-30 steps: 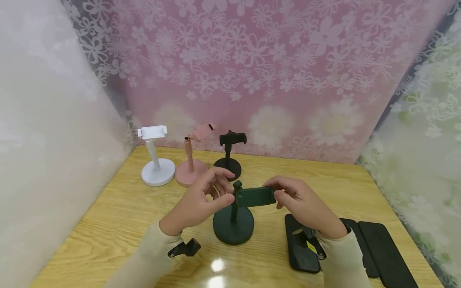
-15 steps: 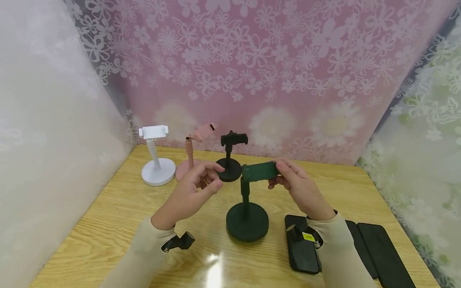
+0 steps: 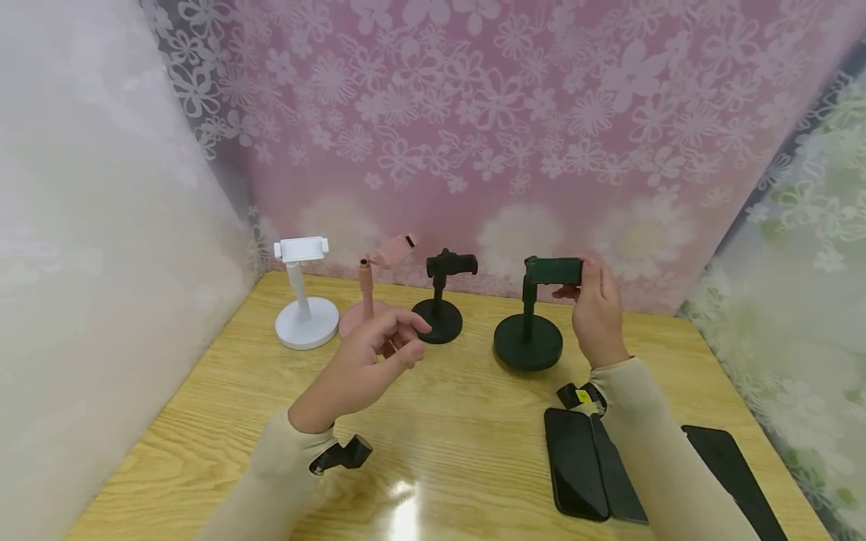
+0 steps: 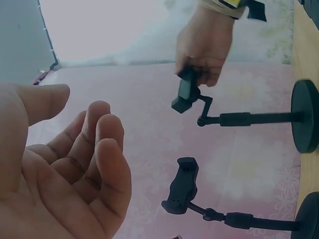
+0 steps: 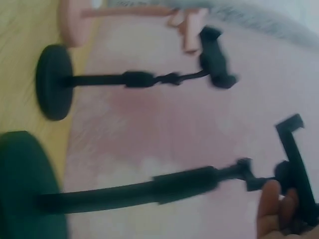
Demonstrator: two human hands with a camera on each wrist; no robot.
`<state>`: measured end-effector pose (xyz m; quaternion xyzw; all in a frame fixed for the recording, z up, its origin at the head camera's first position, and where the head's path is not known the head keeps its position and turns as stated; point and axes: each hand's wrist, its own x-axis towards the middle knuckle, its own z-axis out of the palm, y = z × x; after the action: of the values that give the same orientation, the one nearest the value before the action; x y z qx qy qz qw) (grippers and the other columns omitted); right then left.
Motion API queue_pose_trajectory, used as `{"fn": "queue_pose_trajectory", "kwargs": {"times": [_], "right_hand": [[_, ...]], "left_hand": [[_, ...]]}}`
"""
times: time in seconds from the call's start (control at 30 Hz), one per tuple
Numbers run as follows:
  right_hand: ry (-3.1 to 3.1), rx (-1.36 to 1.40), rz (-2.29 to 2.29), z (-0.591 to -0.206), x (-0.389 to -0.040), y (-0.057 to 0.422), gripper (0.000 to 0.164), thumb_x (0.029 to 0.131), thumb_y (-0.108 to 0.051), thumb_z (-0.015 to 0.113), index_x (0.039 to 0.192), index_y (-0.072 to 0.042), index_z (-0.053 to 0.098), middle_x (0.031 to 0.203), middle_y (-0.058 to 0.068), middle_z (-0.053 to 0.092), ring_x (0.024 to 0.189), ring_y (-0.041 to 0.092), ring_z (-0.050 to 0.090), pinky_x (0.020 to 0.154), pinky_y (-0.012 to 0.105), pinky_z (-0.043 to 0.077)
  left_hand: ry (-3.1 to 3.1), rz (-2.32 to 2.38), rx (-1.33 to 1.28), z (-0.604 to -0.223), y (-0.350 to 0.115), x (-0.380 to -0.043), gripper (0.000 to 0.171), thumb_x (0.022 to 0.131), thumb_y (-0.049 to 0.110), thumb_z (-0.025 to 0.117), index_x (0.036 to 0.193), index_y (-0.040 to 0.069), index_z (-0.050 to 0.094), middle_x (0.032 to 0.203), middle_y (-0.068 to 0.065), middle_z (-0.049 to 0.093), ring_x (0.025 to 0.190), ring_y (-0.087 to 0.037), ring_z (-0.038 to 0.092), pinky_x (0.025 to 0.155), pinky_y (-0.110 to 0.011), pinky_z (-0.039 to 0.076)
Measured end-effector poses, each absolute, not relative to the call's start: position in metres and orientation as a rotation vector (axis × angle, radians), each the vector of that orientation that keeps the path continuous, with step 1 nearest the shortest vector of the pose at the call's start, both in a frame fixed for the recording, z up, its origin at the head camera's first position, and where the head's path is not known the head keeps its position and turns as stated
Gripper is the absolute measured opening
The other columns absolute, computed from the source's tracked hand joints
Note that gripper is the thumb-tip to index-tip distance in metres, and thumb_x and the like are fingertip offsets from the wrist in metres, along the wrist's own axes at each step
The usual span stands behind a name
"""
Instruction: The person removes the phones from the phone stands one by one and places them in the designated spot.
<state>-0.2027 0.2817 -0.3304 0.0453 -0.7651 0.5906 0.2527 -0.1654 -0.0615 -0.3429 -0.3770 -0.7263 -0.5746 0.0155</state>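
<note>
A dark green phone stand (image 3: 528,342) with a round base is at the back right of the table. My right hand (image 3: 598,312) grips the right end of its clamp (image 3: 553,270), thumb in front and fingers behind. In the right wrist view, fingers (image 5: 269,204) reach behind the green clamp, close to its joint. My left hand (image 3: 365,364) hovers over the middle of the table, its fingers loosely bent and nothing in them. Just beyond it stand a black phone stand (image 3: 438,319) and a pink phone stand (image 3: 366,282), whose base the left hand partly covers.
A white phone stand (image 3: 307,327) is at the back left, in a row with the pink and black ones. Several flat black phones, one a dark phone (image 3: 575,466), lie at the front right, partly under the right forearm. A flowered curtain (image 3: 501,150) hangs behind the table.
My right hand has carried the green stand from the middle to the back right. The left hand has come away from it, drawing back a little to the left.
</note>
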Motion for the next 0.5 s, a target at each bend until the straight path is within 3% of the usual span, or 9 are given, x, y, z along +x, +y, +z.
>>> {"fn": "queue_pose_trajectory", "kwargs": {"times": [0.27, 0.5], "right_hand": [[-1.998, 0.144, 1.483, -0.364, -0.233, 0.291, 0.048, 0.115, -0.035, 0.025, 0.135, 0.001, 0.050, 0.110, -0.003, 0.052, 0.082, 0.014, 0.057, 0.082, 0.024, 0.051], [-1.940, 0.169, 1.481, -0.379, -0.243, 0.287, 0.049, 0.115, -0.037, 0.026, 0.129, 0.002, 0.052, 0.100, 0.001, 0.052, 0.075, 0.018, 0.054, 0.074, 0.023, 0.051]], "left_hand": [[-2.263, -1.747, -1.241, -0.347, -0.058, -0.167, 0.018, 0.111, 0.017, 0.050, 0.115, 0.012, 0.066, 0.092, -0.003, 0.063, 0.077, -0.020, 0.059, 0.062, -0.030, 0.051], [-2.297, -1.685, -1.281, -0.345, -0.059, -0.167, 0.017, 0.111, 0.021, 0.051, 0.113, 0.016, 0.067, 0.094, 0.001, 0.064, 0.077, -0.016, 0.059, 0.065, -0.030, 0.051]]}}
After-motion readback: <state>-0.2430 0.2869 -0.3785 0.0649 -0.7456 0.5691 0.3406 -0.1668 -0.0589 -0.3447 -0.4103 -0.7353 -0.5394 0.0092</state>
